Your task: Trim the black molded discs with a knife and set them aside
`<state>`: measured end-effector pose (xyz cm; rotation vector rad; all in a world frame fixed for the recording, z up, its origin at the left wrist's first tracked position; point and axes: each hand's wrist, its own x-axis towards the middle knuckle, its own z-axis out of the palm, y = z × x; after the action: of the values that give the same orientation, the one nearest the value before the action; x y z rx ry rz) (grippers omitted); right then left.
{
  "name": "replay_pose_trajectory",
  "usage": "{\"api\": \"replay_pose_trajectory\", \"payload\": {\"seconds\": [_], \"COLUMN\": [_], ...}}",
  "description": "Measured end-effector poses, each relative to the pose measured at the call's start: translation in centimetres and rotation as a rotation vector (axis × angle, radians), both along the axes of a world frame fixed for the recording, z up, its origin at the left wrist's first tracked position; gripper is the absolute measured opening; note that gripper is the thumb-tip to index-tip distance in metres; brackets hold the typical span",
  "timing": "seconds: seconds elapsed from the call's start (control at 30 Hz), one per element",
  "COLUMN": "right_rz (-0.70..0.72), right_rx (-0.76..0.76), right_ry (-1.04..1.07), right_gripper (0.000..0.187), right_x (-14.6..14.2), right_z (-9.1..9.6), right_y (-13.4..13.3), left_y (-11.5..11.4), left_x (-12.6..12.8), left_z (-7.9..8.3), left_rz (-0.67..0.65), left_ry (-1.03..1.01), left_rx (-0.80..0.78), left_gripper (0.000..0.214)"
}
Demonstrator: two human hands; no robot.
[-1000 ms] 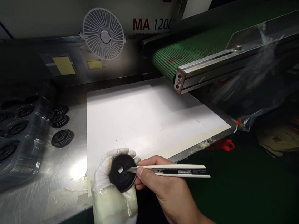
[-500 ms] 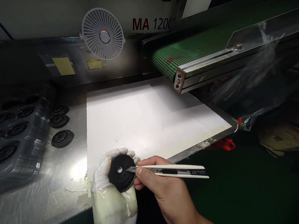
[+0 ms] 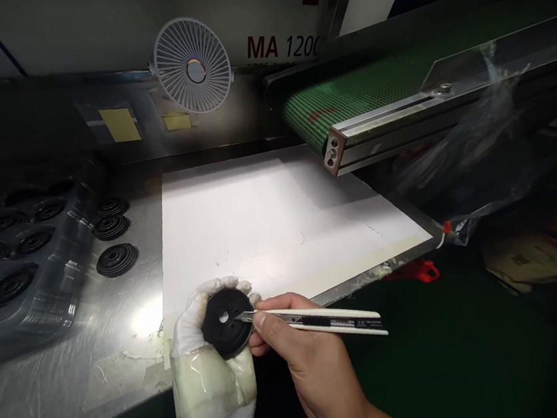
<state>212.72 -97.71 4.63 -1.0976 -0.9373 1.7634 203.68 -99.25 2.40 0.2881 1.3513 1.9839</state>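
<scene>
My left hand point(image 3: 212, 376), in a white glove with clear yellowish tape around the palm, is closed around a round black plastic part point(image 3: 224, 336) with a small hole at its centre. My bare right hand point(image 3: 289, 334) grips a white utility knife point(image 3: 331, 318) between thumb and fingers. The knife's blade tip lies over the part's face, close to the centre hole; whether it cuts in cannot be told. Both hands are at the near edge of a white sheet point(image 3: 258, 213).
Several black round parts point(image 3: 118, 260) lie on the metal table point(image 3: 129, 326) at left, beside a clear plastic tray point(image 3: 61, 285) holding more of them. A white fan point(image 3: 194, 65) stands at the back. A green conveyor point(image 3: 352, 90) overhangs the sheet from the right, with a clear plastic bag hanging there.
Almost nothing differs. The knife's rear end has shifted very slightly, while both hands and the black part keep their places.
</scene>
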Motion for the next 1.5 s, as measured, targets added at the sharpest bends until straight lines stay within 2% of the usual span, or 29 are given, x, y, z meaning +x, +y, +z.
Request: {"api": "replay_pose_trajectory", "payload": {"seconds": [0.3,0.5,0.6,0.73,0.93,1.03,1.1,1.2,1.27,1.33,1.43,1.5], "right_rz": [0.079,0.067,0.081,0.114,0.099,0.077,0.076,0.051,0.02,0.016,0.11,0.13], "right_rx": [0.046,0.099,0.104,0.132,0.231,0.254,0.261,0.337,0.433,0.549,0.816,0.892], "right_ry": [-0.064,-0.087,0.006,0.07,-0.036,-0.033,-0.004,-0.014,-0.137,-0.376,-0.951,-1.152], "right_gripper": [0.019,0.022,0.024,0.022,0.023,0.024,0.023,0.021,0.021,0.025,0.033,0.03], "right_x": [0.3,0.3,0.3,0.5,1.2,1.4,1.6,2.8,4.5,6.8,10.9,13.3], "right_z": [0.7,0.8,0.7,1.1,2.4,2.4,2.4,2.2,2.0,1.5,0.3,-0.5], "right_y": [0.4,0.0,-0.3,-1.0,-2.0,-2.3,-2.5,-2.5,-1.9,-0.3,4.0,7.7], "left_y": [0.0,-1.0,-1.6,-2.2,-3.3,-3.2,-3.0,-3.0,-3.2,-3.6,-4.0,-4.0], "left_x": [-0.1,-0.4,-0.3,-0.1,0.7,0.7,0.6,0.2,-0.6,-1.9,-5.3,-7.7], "left_z": [0.0,0.1,0.6,2.3,5.3,5.6,5.3,4.7,4.4,4.2,3.7,3.4], "left_rz": [0.019,-0.033,-0.031,0.002,0.013,-0.036,-0.1,-0.196,-0.231,-0.219,-0.175,-0.156], "left_ry": [0.164,0.514,0.571,0.434,0.136,-0.125,-0.291,-0.333,-0.282,-0.225,-0.112,-0.015], "left_rx": [-0.028,-0.057,-0.037,-0.019,-0.006,0.044,0.057,0.03,0.017,-0.007,-0.093,-0.176], "left_gripper": [0.035,0.052,0.058,0.056,0.035,0.022,0.02,0.028,0.036,0.039,0.047,0.047]}}
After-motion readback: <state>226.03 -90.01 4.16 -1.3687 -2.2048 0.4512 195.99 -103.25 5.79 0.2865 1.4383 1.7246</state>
